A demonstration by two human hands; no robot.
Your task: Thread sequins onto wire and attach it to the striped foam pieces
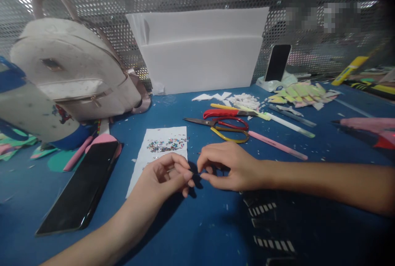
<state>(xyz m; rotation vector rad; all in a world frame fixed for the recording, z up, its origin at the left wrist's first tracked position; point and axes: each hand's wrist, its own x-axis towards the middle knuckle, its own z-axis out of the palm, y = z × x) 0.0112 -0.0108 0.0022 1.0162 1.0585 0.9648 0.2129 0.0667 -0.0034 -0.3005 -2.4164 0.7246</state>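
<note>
Above the blue table (212,237), a tiny piece (194,172) is seemingly pinched by the left hand (166,177).
Right hand (230,167): hold unclear; sequins (166,145) could be scattered if their paper (168,132) is nudged.

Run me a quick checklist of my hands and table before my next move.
1. Item in the left hand identified: cannot tell; too small to make out.
2. Right hand clear of the scissors: cannot tell; the yellow handle is just beyond it.
3. Colorful bits on the white paper: ok; most lie there in a loose patch.
4. Pink glue gun clear of the right forearm: ok; apart.
5. Rear phone upright: ok; propped, leaning slightly.
</note>
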